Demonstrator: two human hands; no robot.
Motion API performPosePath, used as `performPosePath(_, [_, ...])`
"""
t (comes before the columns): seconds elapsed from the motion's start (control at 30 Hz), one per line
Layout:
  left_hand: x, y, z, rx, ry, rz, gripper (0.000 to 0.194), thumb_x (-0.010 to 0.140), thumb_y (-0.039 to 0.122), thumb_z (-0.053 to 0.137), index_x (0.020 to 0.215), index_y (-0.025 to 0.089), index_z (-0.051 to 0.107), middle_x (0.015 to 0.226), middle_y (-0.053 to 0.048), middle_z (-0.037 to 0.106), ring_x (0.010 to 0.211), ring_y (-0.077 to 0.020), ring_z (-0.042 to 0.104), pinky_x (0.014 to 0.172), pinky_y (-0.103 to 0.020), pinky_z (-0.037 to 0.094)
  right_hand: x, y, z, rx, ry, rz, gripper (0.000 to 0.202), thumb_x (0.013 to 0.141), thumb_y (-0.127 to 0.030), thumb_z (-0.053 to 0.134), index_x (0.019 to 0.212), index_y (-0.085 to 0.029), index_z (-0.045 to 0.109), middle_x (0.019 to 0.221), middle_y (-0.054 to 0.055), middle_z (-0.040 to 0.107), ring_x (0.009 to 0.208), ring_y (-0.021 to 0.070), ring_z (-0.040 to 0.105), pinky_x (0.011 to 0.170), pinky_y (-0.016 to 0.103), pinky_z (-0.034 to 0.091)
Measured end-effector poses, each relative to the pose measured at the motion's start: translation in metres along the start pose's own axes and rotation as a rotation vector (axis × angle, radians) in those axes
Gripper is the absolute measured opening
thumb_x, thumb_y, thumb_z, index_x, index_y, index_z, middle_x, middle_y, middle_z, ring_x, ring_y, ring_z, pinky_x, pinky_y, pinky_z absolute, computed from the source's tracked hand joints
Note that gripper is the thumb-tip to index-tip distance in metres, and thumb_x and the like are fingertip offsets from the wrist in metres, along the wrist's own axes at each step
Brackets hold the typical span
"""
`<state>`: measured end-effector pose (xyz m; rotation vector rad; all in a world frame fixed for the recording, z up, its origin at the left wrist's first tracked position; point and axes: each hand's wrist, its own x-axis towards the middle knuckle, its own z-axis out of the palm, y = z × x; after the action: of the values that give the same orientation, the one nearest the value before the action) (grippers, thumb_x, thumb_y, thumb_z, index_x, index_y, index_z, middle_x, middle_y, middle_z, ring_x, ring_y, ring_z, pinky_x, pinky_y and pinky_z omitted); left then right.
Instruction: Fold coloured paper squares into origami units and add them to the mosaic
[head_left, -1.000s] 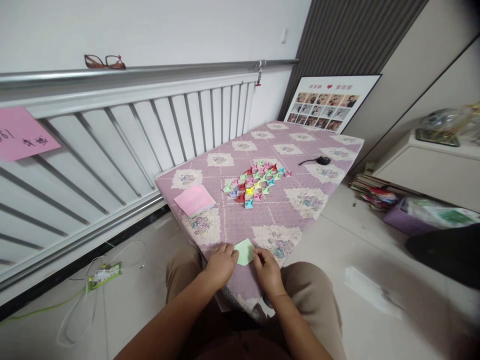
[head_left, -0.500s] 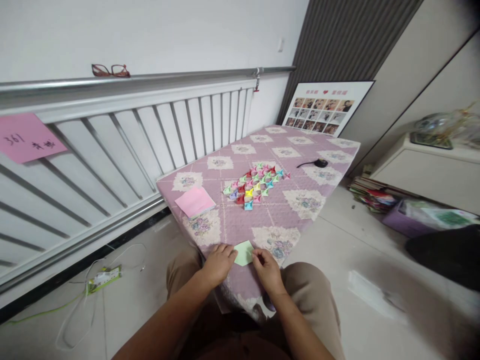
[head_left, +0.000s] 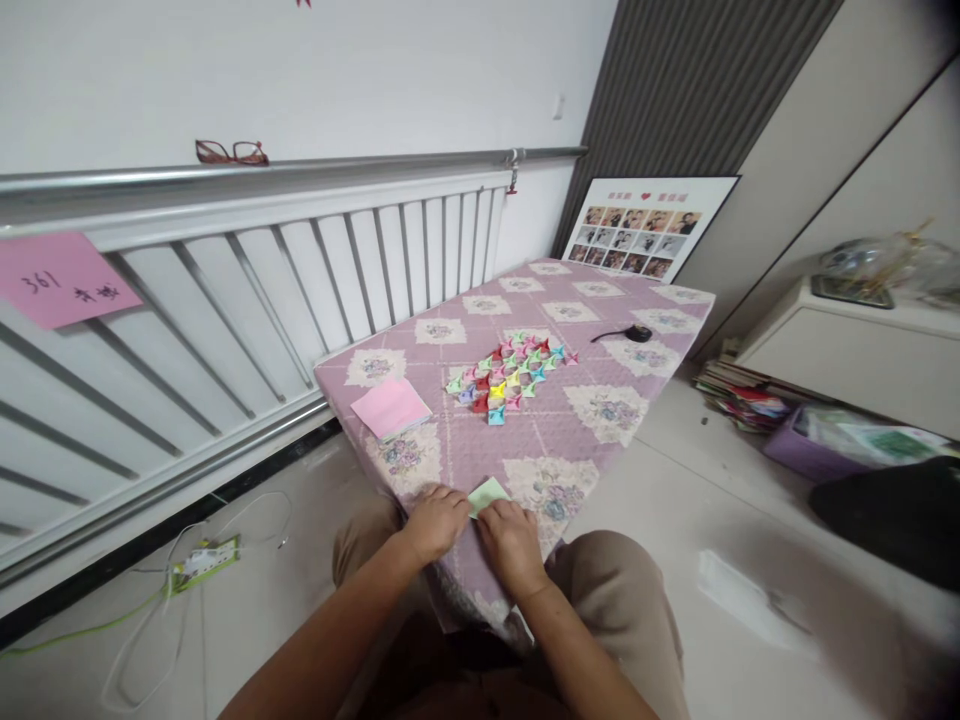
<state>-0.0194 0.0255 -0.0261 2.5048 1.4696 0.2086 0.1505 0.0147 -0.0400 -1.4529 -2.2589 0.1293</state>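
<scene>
A small piece of pale green paper point(head_left: 487, 491), partly folded, lies near the front corner of the table. My left hand point(head_left: 439, 522) has its fingers pressed together at the paper's left corner, pinning it to the cloth. Over the paper's lower right part, my right hand point(head_left: 511, 542) is closed with bent fingers pressing on it, so that part is hidden. Beyond my hands, several small folded paper pieces point(head_left: 497, 391) in many colours stand in slanting rows. To the left lies a stack of pink paper sheets point(head_left: 391, 407).
A purple flowered tablecloth point(head_left: 480, 440) covers the table. A black corded object point(head_left: 638, 333) lies towards the far right. The white radiator point(head_left: 360, 260) runs along the left side, with glasses point(head_left: 232, 153) on the pipe above. A photo board point(head_left: 652, 225) leans at the back.
My right hand has moved left and now presses flatter over the paper, covering more of it. My left hand stays at the left corner. The view has tilted slightly upward.
</scene>
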Motion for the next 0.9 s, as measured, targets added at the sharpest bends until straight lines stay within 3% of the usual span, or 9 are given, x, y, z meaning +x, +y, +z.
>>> performPosePath(0.13, [-0.003, -0.007, -0.006, -0.243, 0.064, -0.091, 0.019, 0.089, 0.022, 0.048, 0.091, 0.021, 0.067, 0.096, -0.005, 0.067, 0.098, -0.0214, 0.054, 0.096, -0.038, 0.034, 0.008, 0.001, -0.012, -0.001, -0.021, -0.009, 0.019, 0.089, -0.023, 0.051, 0.075, -0.021, 0.063, 0.079, 0.005, 0.062, 0.080, 0.0191, 0.052, 0.075, 0.032, 0.032])
performPosePath(0.23, [-0.002, -0.013, -0.018, -0.388, 0.119, -0.155, 0.020, 0.088, 0.024, 0.047, 0.083, 0.019, 0.066, 0.087, -0.003, 0.067, 0.088, -0.0180, 0.057, 0.086, -0.030, 0.041, 0.013, 0.003, -0.023, 0.256, -0.031, 0.041, 0.021, 0.088, -0.024, 0.046, 0.074, -0.019, 0.060, 0.076, 0.005, 0.060, 0.076, 0.0181, 0.053, 0.072, 0.030, 0.036])
performPosePath(0.37, [0.005, -0.019, -0.038, -0.562, 0.203, -0.252, 0.022, 0.088, 0.028, 0.045, 0.082, 0.016, 0.062, 0.075, 0.000, 0.063, 0.071, -0.0134, 0.057, 0.065, -0.022, 0.043, 0.022, -0.001, -0.033, 0.688, -0.094, 0.264, 0.023, 0.085, -0.035, 0.047, 0.069, -0.020, 0.055, 0.066, 0.000, 0.057, 0.063, 0.0150, 0.051, 0.060, 0.025, 0.039])
performPosePath(0.47, [0.013, -0.018, -0.043, -0.646, 0.249, -0.317, 0.023, 0.086, 0.031, 0.047, 0.074, 0.016, 0.059, 0.065, 0.003, 0.058, 0.062, -0.0118, 0.053, 0.056, -0.021, 0.041, 0.026, -0.005, -0.030, 0.822, -0.185, 0.351, 0.026, 0.080, -0.040, 0.050, 0.063, -0.020, 0.053, 0.059, -0.003, 0.054, 0.056, 0.0130, 0.048, 0.054, 0.024, 0.037])
performPosePath(0.57, [0.018, -0.015, -0.037, -0.689, 0.305, -0.389, 0.017, 0.084, 0.026, 0.048, 0.080, 0.016, 0.061, 0.072, 0.001, 0.062, 0.067, -0.0129, 0.057, 0.061, -0.022, 0.044, 0.026, -0.003, -0.019, 0.811, -0.202, 0.374, 0.023, 0.075, -0.037, 0.053, 0.059, -0.020, 0.055, 0.056, -0.003, 0.055, 0.055, 0.0128, 0.049, 0.054, 0.024, 0.038])
performPosePath(0.67, [0.013, -0.009, -0.023, -0.689, 0.402, -0.476, 0.025, 0.083, 0.019, 0.047, 0.104, 0.017, 0.059, 0.102, -0.006, 0.064, 0.093, -0.0170, 0.059, 0.081, -0.029, 0.047, 0.022, 0.007, -0.007, 0.778, -0.162, 0.439, 0.024, 0.073, -0.038, 0.052, 0.058, -0.021, 0.055, 0.057, -0.002, 0.058, 0.055, 0.0142, 0.051, 0.053, 0.024, 0.038])
performPosePath(0.73, [0.002, 0.000, -0.012, -0.654, 0.451, -0.497, 0.030, 0.081, 0.018, 0.050, 0.110, 0.019, 0.058, 0.113, -0.008, 0.061, 0.108, -0.0204, 0.054, 0.094, -0.035, 0.042, 0.019, 0.016, -0.001, 0.761, -0.140, 0.493, 0.025, 0.074, -0.040, 0.051, 0.058, -0.022, 0.053, 0.055, -0.001, 0.057, 0.053, 0.0150, 0.052, 0.050, 0.025, 0.037])
performPosePath(0.9, [-0.026, 0.030, 0.027, -0.336, 0.305, -0.232, 0.053, 0.073, 0.022, 0.060, 0.126, 0.022, 0.051, 0.136, -0.010, 0.047, 0.126, -0.0288, 0.039, 0.107, -0.048, 0.032, 0.017, 0.030, 0.004, 0.745, -0.150, 0.580, 0.026, 0.077, -0.039, 0.046, 0.058, -0.023, 0.051, 0.048, -0.002, 0.055, 0.043, 0.0138, 0.050, 0.045, 0.025, 0.037])
